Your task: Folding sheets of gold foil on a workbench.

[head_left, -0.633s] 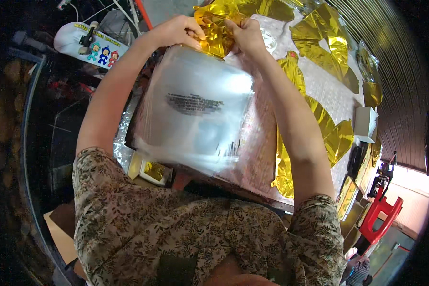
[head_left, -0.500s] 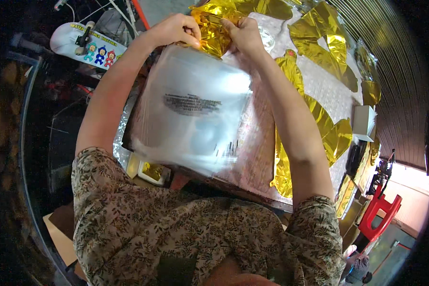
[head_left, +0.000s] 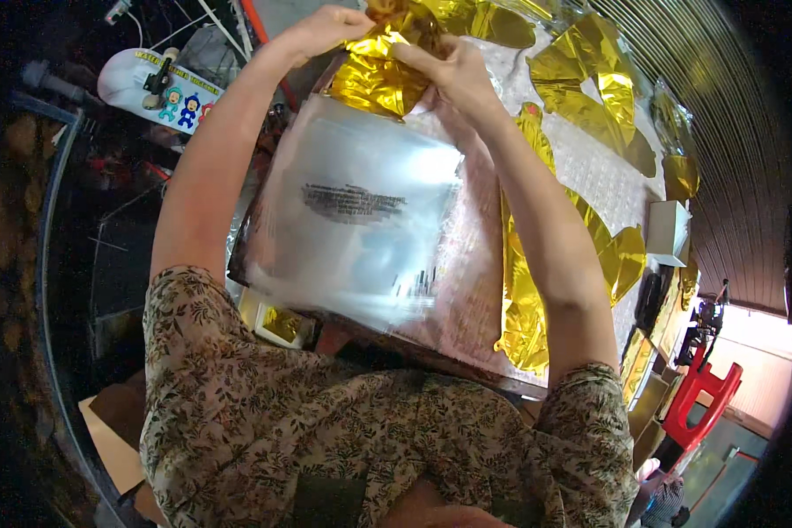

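Observation:
A crumpled gold foil balloon point(head_left: 374, 84) is stretched between my hands at the far edge of the table. My left hand point(head_left: 324, 31) pinches its left upper side with the fingertips. With thumb and fingers closed, my right hand point(head_left: 456, 72) grips the right side. The foil's lower end hangs over the top of a stack of clear plastic bags point(head_left: 352, 246) with dark print. To the right of my right forearm lies another flat gold foil balloon point(head_left: 524, 308), partly covered by that arm.
More gold foil shapes point(head_left: 585, 75) are spread across the pale table cover point(head_left: 581, 167). A small white box point(head_left: 668, 231) stands at the right edge. To the left is a white skateboard point(head_left: 128, 79) with coloured figures; a red stool point(head_left: 702, 405) is at far right.
Both hands have shifted slightly; the left has risen and moved away. The gold foil has unfolded wider and now hangs lower, over the far edge of the bag stack.

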Available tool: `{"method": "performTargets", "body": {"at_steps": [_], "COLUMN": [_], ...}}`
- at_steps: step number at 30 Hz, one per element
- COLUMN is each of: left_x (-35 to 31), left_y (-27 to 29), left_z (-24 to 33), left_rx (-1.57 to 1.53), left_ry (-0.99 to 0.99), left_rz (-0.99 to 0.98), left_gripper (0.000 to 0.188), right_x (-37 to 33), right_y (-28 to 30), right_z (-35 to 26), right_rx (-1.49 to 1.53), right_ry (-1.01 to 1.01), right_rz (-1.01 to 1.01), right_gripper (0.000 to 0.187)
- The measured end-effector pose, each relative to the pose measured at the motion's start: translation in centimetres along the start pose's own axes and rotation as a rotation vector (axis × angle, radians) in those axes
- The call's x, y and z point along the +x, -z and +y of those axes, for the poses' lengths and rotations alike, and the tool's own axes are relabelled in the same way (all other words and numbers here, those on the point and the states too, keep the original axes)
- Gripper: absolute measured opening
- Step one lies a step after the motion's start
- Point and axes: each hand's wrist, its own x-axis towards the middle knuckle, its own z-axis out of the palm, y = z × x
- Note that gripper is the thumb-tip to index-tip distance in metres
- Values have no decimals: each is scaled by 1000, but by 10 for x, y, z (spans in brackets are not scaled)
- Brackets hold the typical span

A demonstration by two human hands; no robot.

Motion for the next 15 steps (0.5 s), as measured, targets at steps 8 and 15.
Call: {"method": "performTargets", "body": {"at_steps": [8, 15], "left_x": [-5, 14], "left_y": [-38, -83], "left_z": [68, 25], "left_rx": [250, 820], "left_ry": [-508, -374], "left_rz": [831, 280], "left_gripper": [21, 56], "right_x": [72, 97], "right_y": [41, 88], "right_z": [-23, -88], "right_rx": [-954, -90], "right_ry": [364, -42], "right_rz": [461, 298], "right_gripper": [38, 20]}}
